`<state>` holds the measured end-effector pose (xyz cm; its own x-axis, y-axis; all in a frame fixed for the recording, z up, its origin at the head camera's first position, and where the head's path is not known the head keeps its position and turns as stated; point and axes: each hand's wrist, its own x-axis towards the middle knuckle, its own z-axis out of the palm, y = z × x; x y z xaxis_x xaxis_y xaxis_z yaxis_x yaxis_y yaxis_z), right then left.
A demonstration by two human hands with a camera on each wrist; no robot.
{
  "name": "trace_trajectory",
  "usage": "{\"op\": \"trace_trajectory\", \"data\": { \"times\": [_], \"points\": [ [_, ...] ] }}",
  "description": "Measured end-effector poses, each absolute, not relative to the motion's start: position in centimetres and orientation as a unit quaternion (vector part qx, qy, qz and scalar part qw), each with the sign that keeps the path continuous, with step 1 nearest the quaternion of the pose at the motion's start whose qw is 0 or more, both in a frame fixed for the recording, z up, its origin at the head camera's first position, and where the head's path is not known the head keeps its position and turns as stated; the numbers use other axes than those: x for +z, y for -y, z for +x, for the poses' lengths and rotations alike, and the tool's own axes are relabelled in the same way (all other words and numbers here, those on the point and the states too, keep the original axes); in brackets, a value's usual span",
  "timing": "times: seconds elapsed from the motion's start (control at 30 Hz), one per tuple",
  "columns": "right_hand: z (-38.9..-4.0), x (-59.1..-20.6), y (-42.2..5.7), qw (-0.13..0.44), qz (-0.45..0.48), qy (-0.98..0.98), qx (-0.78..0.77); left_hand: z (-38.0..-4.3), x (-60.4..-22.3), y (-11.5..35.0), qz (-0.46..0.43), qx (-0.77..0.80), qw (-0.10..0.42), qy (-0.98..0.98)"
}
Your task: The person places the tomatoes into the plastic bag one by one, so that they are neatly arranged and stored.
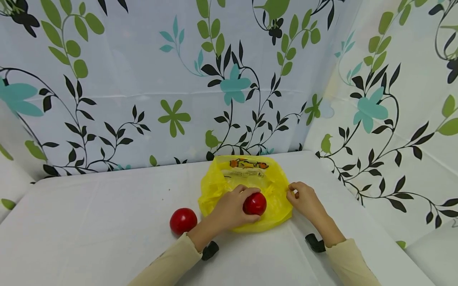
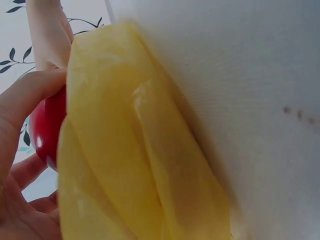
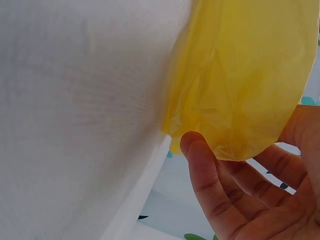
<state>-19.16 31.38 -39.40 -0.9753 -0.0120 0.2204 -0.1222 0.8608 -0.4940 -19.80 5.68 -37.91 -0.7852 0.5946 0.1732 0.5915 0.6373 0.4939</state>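
Left sleeve (image 1: 168, 262): pale beige cloth, long, soft folds near the wrist.
Left cuff (image 1: 191, 244): same beige, slightly loose from where I stand.
Left wrist camera (image 1: 210, 251): black, stubby, blocky, rounded edges.
Left hand (image 1: 230, 208): bare.
Right sleeve (image 1: 352, 264): long, pale beige, a match to its partner.
Right cuff (image 1: 338, 246): beige, ending at the wrist.
Right wrist camera (image 1: 315, 243): black, short, curved like bent pipe.
Right hand (image 1: 307, 202): bare, creased at the finger joints.

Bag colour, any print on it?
Yellow bag with orange and black print near its far rim; best seen in the head view.
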Motion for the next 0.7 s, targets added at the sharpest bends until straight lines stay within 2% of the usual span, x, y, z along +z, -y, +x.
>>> {"op": "trace_trajectory", "data": {
  "times": [0.3, 0.7],
  "points": [
    [-19.2, -39.6, -31.2, 0.103, 0.037, 0.958, 0.263, -20.6, -38.9, -5.6, 0.311, 0.221, 0.022, -0.924],
    [-19.1, -39.3, -31.2, 0.099, 0.037, 0.958, 0.266, -20.8, -39.1, -5.8, 0.314, 0.205, 0.020, -0.927]
  ]
}}
